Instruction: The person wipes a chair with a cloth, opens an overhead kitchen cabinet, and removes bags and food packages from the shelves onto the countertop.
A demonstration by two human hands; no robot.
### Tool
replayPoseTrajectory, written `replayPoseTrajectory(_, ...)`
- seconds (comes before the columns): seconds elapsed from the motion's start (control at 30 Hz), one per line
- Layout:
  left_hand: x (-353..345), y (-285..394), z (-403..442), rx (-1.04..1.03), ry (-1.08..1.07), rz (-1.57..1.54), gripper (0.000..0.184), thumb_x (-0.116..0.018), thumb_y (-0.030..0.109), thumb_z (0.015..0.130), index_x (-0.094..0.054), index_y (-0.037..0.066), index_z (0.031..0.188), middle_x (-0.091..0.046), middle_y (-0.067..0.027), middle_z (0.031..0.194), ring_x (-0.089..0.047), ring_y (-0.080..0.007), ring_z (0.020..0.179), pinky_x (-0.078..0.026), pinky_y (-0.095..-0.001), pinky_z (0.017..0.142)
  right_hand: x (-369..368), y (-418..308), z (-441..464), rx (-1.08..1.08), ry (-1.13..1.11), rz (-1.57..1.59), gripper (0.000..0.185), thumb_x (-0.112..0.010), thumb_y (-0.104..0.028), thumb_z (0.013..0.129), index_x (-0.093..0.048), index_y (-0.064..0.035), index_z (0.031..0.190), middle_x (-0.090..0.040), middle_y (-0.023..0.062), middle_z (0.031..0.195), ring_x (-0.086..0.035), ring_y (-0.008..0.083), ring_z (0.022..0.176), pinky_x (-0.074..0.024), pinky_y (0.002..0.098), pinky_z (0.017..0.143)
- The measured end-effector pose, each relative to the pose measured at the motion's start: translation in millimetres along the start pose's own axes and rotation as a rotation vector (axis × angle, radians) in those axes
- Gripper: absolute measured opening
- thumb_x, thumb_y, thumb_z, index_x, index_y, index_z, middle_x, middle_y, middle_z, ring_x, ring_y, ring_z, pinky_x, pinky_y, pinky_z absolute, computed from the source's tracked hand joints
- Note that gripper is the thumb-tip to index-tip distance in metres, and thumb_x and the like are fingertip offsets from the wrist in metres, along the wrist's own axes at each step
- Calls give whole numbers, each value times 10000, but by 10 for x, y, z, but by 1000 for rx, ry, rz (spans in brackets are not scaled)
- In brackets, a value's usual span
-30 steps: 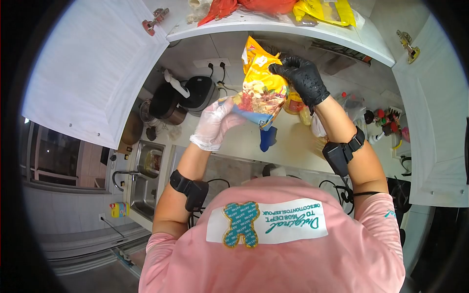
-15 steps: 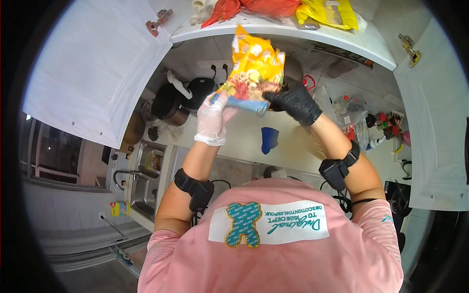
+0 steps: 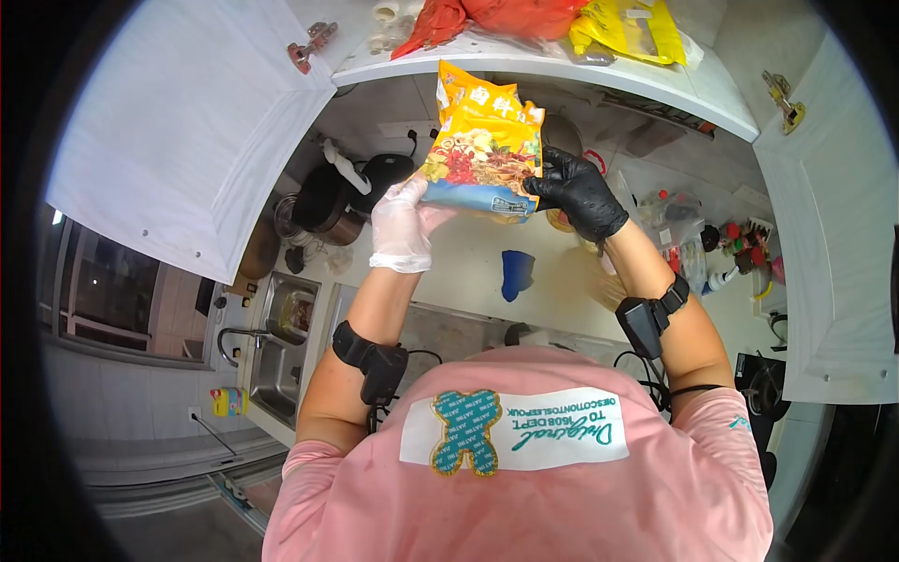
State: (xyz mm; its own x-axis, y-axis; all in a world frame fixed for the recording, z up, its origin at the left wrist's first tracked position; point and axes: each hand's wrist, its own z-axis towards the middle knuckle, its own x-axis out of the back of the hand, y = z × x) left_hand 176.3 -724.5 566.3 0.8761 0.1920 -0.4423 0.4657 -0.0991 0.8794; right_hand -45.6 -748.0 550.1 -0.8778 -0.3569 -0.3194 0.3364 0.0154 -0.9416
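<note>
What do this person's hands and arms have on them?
The left hand wears a translucent white glove; the right hand, a black glove. Each forearm has a black strapped-on device. The short sleeves are pink, the right one bearing teal lettering.

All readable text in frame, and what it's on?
"卤料": held bag; third character creased, small print unreadable.
"Original": pink shirt, upside down.
"TO": same shirt.
"1608DEPT": same shirt.
Too small or blurred: shirt's longest line, bear patch, sleeve script, yellow jug.

Yellow packet [image 3: 482,140]: back hidden, smallest print illegible; red bag [image 3: 524,14] near shelf's [image 3: 646,80] front edge, top cut off.
</note>
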Motion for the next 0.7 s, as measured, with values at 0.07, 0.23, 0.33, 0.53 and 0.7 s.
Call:
replayPoseTrajectory(0.07,-87,51,-86,-140,53,69,187,-528,99,823,-484,-21,958,-564,-136,894,-585,-203,762,-513,-325,632,101,11,30,16,114,-238,504,-651,-139,747,-426,50,1157,-586,125,979,-588,157,825,-492,251,663)
replayPoseTrajectory(0.23,-251,-106,-135,-955,-94,641,175,-627,0,734,-508,18,860,-567,-121,926,-581,-181,809,-464,-270,703,-314,-165,-42,139,65,-265,618,-676,-353,720,-422,4,1156,-511,126,1103,-538,143,932,-477,270,685)
replayPoseTrajectory(0.33,-413,-66,-279,-1131,-448,948,288,-656,28,708,-519,30,962,-537,-140,1048,-541,-215,970,-431,-282,802,-372,-214,12,57,157,31,427,-620,-285,779,-472,-54,1106,-560,51,989,-556,128,870,-478,283,695)
replayPoseTrajectory(0.53,-283,-120,-101,-656,-287,579,388,-584,123,805,-431,-21,1131,-525,-95,1083,-475,-189,1058,-344,-278,924,-33,-183,16,-138,56,699,447,-507,-229,833,-371,-11,1199,-501,127,1149,-531,241,1007,-425,354,878)
replayPoseTrajectory(0.7,-289,-22,-22,165,-474,92,340,-443,275,883,-449,15,1102,-556,-96,1015,-580,-175,841,-502,-327,693,27,-170,-58,-144,-206,825,516,-489,-249,826,-320,-24,1258,-421,165,1241,-451,282,1115,-346,397,961)
